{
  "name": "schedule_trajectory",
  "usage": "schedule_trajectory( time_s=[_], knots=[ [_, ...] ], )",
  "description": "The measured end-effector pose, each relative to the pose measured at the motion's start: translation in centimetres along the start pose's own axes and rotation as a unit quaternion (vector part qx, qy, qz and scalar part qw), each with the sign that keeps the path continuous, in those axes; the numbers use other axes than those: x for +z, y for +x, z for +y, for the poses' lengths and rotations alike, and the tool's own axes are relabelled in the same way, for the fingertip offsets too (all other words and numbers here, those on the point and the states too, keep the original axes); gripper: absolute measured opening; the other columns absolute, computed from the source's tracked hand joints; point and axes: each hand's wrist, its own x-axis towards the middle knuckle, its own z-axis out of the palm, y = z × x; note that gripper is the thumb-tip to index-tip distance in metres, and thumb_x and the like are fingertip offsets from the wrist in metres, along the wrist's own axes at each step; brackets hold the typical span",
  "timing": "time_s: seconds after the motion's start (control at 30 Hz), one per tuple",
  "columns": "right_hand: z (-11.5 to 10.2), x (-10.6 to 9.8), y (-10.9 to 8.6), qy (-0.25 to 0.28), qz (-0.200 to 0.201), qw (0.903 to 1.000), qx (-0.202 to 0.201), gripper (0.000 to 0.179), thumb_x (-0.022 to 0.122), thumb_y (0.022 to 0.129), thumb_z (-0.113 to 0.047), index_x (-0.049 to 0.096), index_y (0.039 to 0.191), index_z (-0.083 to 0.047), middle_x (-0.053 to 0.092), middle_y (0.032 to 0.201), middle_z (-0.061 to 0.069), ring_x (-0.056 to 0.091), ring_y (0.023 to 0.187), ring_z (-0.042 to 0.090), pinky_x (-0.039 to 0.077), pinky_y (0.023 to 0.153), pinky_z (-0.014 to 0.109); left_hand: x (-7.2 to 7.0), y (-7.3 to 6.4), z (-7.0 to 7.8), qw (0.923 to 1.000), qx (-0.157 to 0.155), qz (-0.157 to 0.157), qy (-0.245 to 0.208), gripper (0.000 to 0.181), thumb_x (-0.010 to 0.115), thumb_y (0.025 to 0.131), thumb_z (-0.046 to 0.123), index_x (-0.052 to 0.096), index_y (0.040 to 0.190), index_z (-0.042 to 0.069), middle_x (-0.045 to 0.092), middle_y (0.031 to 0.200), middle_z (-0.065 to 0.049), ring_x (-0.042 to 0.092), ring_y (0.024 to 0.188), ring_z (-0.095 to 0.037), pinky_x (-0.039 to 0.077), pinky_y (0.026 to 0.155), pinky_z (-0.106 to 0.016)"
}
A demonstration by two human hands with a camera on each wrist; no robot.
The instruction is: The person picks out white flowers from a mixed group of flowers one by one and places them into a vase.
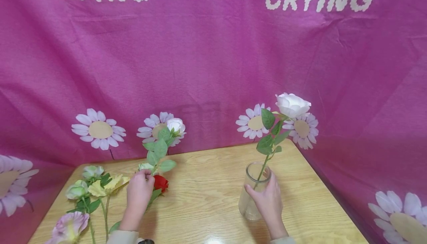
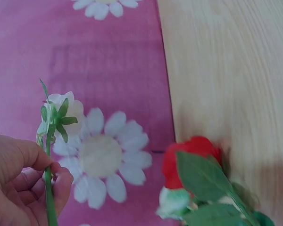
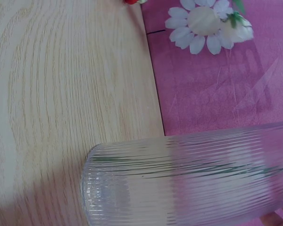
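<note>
My left hand (image 1: 141, 188) pinches the green stem of a white rose (image 1: 175, 126) between thumb and fingers, its bloom raised above the table's back edge. In the left wrist view that stem (image 2: 49, 188) runs down through the fingers, bloom (image 2: 68, 115) above. My right hand (image 1: 269, 199) grips the upper part of a ribbed clear glass vase (image 1: 248, 203), thumb on the near side by the rim. One tall white rose (image 1: 293, 105) with green leaves stands in the vase, leaning right. Its stem shows through the ribbed glass (image 3: 179, 183) in the right wrist view.
A red rose (image 1: 161, 183) lies close beside the left hand. Further left on the wooden table (image 1: 203, 199) are pale green-white roses (image 1: 77, 190), a yellow flower (image 1: 108, 185) and a pink-purple flower (image 1: 69, 227). A magenta cloth (image 1: 207, 59) printed with daisies hangs behind the table.
</note>
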Motion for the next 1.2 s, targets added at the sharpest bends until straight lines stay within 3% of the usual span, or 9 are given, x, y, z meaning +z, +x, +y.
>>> schedule_trajectory(
  time_s=[0.13, 0.63, 1.0, 1.2],
  knots=[
    [0.0, 0.0, 0.0, 0.002, -0.002, 1.0, -0.002, 0.088, 0.077, 0.066, -0.03, 0.029, 0.134, -0.002, 0.041, 0.129, 0.021, 0.04, 0.114, 0.041, 0.037, 0.084, 0.058, 0.3, 0.0, 1.2, 0.9997, 0.016, 0.005, -0.015, 0.019, 0.049, 0.075, -0.002, 0.061, 0.088, -0.009, 0.061, 0.085, -0.022, 0.058, 0.077, -0.035, 0.045, 0.062, -0.047],
    [0.1, 0.0, 0.0, 0.002, -0.004, 1.0, 0.008, 0.088, 0.077, 0.066, -0.032, 0.029, 0.134, -0.003, 0.041, 0.129, 0.021, 0.04, 0.113, 0.04, 0.038, 0.083, 0.058, 2.0, 0.4, 5.2, 0.9955, 0.03, 0.016, -0.088, 0.018, 0.052, 0.08, 0.001, 0.062, 0.092, -0.007, 0.06, 0.086, -0.017, 0.059, 0.071, -0.025, 0.048, 0.063, -0.038],
    [0.1, 0.0, 0.0, 0.001, -0.006, 0.9999, 0.009, 0.089, 0.077, 0.066, -0.032, 0.029, 0.135, -0.004, 0.041, 0.129, 0.02, 0.04, 0.114, 0.04, 0.037, 0.082, 0.059, 3.3, 0.3, 7.6, 0.979, 0.055, 0.044, -0.191, 0.013, 0.055, 0.079, -0.005, 0.062, 0.09, -0.005, 0.059, 0.083, -0.013, 0.059, 0.069, -0.024, 0.049, 0.06, -0.031],
    [0.0, 0.0, -0.1, 0.0, -0.004, 1.0, 0.006, 0.089, 0.077, 0.066, -0.031, 0.028, 0.135, -0.003, 0.041, 0.129, 0.02, 0.04, 0.114, 0.041, 0.037, 0.082, 0.059, 3.7, 0.2, 8.9, 0.9727, 0.063, 0.048, -0.218, 0.013, 0.055, 0.08, -0.002, 0.062, 0.091, -0.003, 0.059, 0.085, -0.011, 0.06, 0.071, -0.022, 0.05, 0.062, -0.03]
  ],
)
